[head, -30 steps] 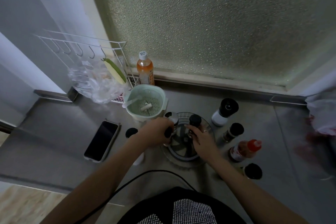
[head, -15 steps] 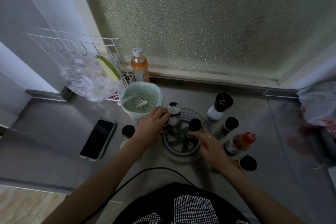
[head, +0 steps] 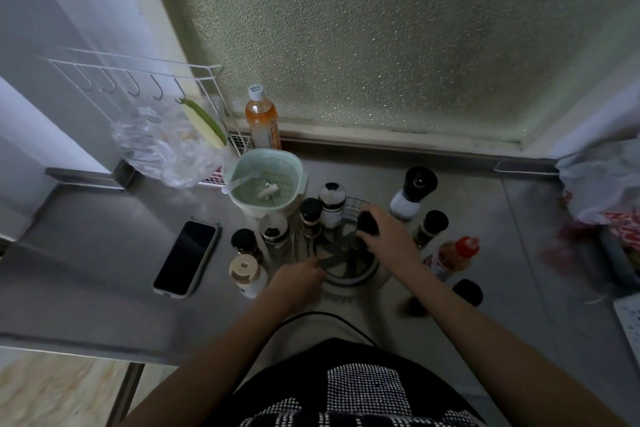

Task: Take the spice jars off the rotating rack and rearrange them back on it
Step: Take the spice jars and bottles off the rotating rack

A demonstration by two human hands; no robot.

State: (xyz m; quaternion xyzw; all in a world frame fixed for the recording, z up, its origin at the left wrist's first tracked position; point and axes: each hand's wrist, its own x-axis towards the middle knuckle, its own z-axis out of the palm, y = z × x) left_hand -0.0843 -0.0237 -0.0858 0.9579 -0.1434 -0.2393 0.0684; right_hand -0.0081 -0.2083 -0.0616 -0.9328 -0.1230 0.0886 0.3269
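Two bare hands work at the rotating rack (head: 341, 265), a round wire turntable that sits on the steel counter (head: 86, 270) in front of the frosted window (head: 381, 38). My right hand (head: 388, 239) is closed around a dark-capped jar (head: 367, 224) at the rack's right rim. My left hand (head: 299, 279) rests curled against the rack's near-left edge; I cannot tell whether it grips the rim or only touches it. On the rack's far-left side stand a white jar with a black band (head: 332, 203) and, just beside it, a black-lidded spice jar (head: 310, 218). Left of the rack, off it, I see a steel-topped shaker (head: 274, 234), another black-lidded jar (head: 245, 243) and a beige-capped jar (head: 246, 276), close together. Right of the rack stand a black-and-white grinder (head: 412, 192), a dark-lidded jar (head: 431, 227), a red-capped bottle (head: 453, 256) lying tilted, and a black lid (head: 467, 291) nearest me. A pale green colander (head: 266, 184) stands behind the rack, an orange drink bottle (head: 262, 121) beyond it at the sill. A smartphone (head: 187, 258) lies face up well to the left.
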